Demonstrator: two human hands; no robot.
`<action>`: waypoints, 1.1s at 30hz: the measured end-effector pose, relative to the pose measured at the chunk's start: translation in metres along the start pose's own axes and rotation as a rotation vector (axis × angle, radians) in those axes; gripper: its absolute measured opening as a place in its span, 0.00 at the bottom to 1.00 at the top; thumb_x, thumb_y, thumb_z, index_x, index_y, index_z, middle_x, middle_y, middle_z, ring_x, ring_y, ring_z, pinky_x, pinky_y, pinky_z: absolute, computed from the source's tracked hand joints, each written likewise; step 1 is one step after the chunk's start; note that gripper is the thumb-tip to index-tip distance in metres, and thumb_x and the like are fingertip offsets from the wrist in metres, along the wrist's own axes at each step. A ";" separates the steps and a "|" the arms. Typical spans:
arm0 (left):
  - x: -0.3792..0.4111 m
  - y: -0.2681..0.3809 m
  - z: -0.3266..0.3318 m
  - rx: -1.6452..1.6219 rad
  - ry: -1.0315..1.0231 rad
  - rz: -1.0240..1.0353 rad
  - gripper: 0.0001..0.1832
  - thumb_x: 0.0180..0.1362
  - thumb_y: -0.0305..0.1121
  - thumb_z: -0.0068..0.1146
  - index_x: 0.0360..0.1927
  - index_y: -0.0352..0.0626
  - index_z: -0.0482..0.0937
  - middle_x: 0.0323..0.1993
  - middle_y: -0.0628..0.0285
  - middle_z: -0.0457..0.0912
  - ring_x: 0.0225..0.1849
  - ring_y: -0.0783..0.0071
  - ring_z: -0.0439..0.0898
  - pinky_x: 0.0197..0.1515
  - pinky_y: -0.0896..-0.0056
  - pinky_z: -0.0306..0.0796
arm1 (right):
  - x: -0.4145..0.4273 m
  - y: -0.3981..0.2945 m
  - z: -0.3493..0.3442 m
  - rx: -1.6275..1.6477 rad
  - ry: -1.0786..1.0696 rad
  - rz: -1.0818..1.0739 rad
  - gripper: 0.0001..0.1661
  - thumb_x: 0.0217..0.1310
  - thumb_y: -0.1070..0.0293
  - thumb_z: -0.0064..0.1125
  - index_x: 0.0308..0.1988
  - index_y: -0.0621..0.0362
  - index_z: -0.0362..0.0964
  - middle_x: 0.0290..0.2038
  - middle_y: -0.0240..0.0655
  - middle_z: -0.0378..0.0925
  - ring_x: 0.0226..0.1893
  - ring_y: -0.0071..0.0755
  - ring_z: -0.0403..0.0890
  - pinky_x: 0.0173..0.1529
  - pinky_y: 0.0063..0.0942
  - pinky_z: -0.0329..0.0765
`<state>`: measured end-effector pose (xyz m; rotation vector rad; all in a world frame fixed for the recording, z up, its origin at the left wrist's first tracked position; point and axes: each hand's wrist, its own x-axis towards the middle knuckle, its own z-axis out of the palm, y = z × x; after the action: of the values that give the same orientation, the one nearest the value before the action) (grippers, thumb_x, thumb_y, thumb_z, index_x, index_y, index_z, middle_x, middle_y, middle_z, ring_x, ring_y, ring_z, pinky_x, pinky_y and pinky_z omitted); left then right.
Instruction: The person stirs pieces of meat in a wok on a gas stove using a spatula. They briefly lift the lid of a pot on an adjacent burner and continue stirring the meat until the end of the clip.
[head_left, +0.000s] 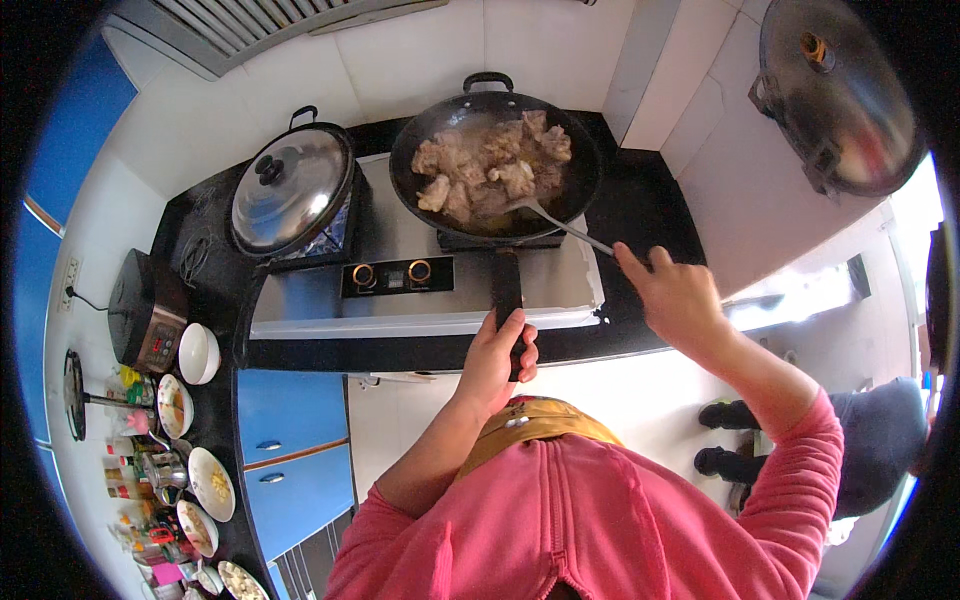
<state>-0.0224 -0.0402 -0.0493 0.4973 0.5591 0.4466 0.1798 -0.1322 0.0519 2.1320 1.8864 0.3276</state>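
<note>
A black wok (585, 161) sits on the right burner of a steel gas stove (465, 292). Browned chunks of meat (480, 165) lie in it with a little liquid, and a light haze hangs over them. My left hand (491, 356) is wrapped around the wok's black handle (506, 281), which points toward me. In my right hand (671, 292) is the shaft of a metal spatula (574, 231). Its blade dips among the meat at the wok's near right side and is partly hidden there.
A lidded pan (292, 191) stands on the left burner. Along the left counter are a rice cooker (150, 311), a white bowl (199, 354), several dishes of food (212, 484) and seasoning bottles. A large lid (840, 97) hangs on the right wall. Another person (874, 450) stands at right.
</note>
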 end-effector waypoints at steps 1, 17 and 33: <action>-0.001 0.000 0.001 0.003 0.008 -0.007 0.13 0.63 0.40 0.46 0.51 0.55 0.67 0.26 0.69 0.66 0.19 0.82 0.63 0.17 0.80 0.56 | 0.003 -0.004 0.009 -0.009 0.027 0.011 0.33 0.49 0.73 0.51 0.58 0.55 0.58 0.31 0.40 0.72 0.20 0.36 0.78 0.20 0.29 0.74; 0.001 -0.002 -0.004 0.011 -0.011 0.008 0.13 0.62 0.40 0.47 0.49 0.55 0.66 0.26 0.69 0.66 0.19 0.82 0.63 0.18 0.79 0.56 | 0.054 0.078 -0.074 0.199 0.116 0.149 0.17 0.56 0.65 0.47 0.47 0.53 0.70 0.30 0.47 0.78 0.32 0.50 0.80 0.36 0.42 0.76; 0.001 -0.002 -0.001 0.047 -0.016 -0.003 0.12 0.63 0.41 0.46 0.47 0.52 0.63 0.26 0.67 0.66 0.17 0.81 0.64 0.17 0.78 0.57 | 0.215 0.181 0.030 1.240 -0.602 0.344 0.20 0.56 0.58 0.55 0.49 0.52 0.71 0.16 0.27 0.66 0.09 0.14 0.56 0.09 0.17 0.53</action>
<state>-0.0216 -0.0411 -0.0520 0.5446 0.5555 0.4268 0.3852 0.0591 0.0846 2.6914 1.4113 -1.6304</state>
